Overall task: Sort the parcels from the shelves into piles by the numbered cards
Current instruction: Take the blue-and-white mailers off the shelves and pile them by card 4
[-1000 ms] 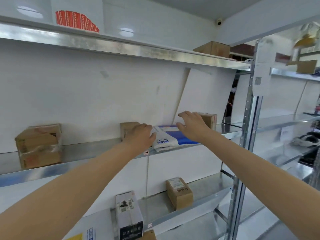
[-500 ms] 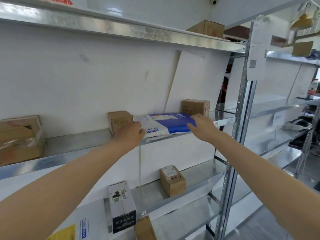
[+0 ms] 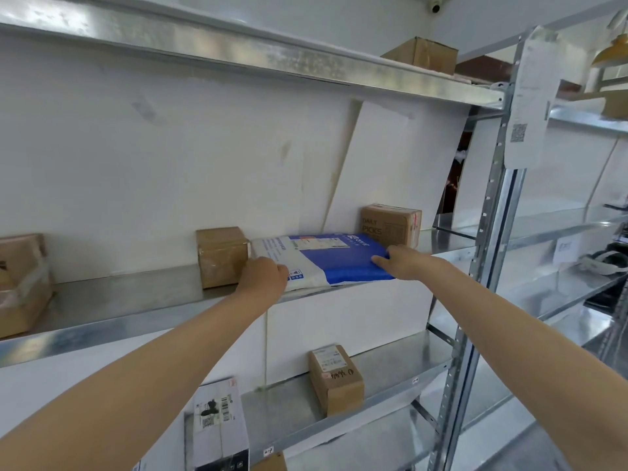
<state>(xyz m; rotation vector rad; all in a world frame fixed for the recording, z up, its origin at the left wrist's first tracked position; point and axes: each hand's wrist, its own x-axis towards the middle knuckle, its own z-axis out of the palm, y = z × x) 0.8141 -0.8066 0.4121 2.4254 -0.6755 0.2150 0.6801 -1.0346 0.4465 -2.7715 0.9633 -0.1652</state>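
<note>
The blue-and-white parcel point(image 3: 323, 263) lies flat at the front lip of the middle shelf point(image 3: 136, 300), a galvanised steel deck with a dull sheen. The left hand point(image 3: 263, 278) is curled round its 8 o'clock corner; the right hand point(image 3: 404, 263) pinches its 4 o'clock edge.

The skin is glossy plastic film with a paper label on top. The outline is a slim, pillowed rectangle, so it is probably light, soft and inclined to sag. The film looks slippery. Support both ends and keep the parcel level.

A taped carton point(image 3: 222, 256) stands just beside it at 9 o'clock, and a printed carton point(image 3: 390, 224) at 1 o'clock. Both are stiff, square-edged cardboard.
</note>
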